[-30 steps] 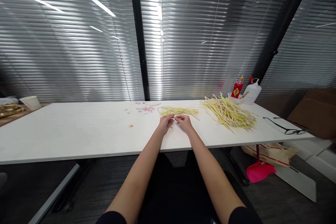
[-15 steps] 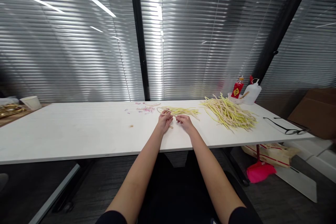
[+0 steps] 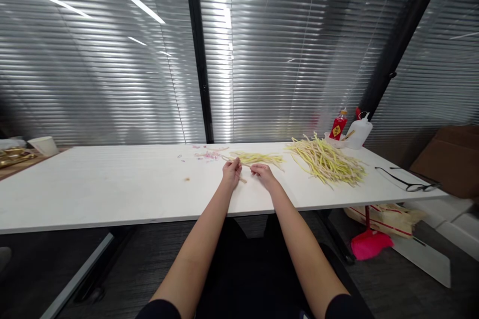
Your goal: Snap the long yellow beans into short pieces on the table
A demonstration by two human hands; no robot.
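Observation:
My left hand (image 3: pixel 232 171) is closed, its thumb and fingers pinching a long, thin, pale strand (image 3: pixel 245 164). Across a small gap, my right hand (image 3: pixel 261 171) pinches the same strand at its right part. One end of the strand sticks out beyond my left fingers. Just behind both hands lies a small bundle of yellow strands (image 3: pixel 262 157). A short pale piece (image 3: pixel 243 180) rests on the table beside my left hand. What exactly the strands are made of cannot be made out.
On the white table (image 3: pixel 112 184), small pink and purple loops (image 3: pixel 211 155) lie left of the hands. A big pile of yellow and pale strands (image 3: pixel 325 159) is at right, near a red bottle (image 3: pixel 338 126), a white squeeze bottle (image 3: pixel 359 132) and glasses (image 3: pixel 415 187). A paper cup (image 3: pixel 45 146) stands far left.
My left fingers have drawn together more tightly on the strand, and that hand has shifted slightly. The strand between the hands shows straighter. My right hand has stayed nearly still.

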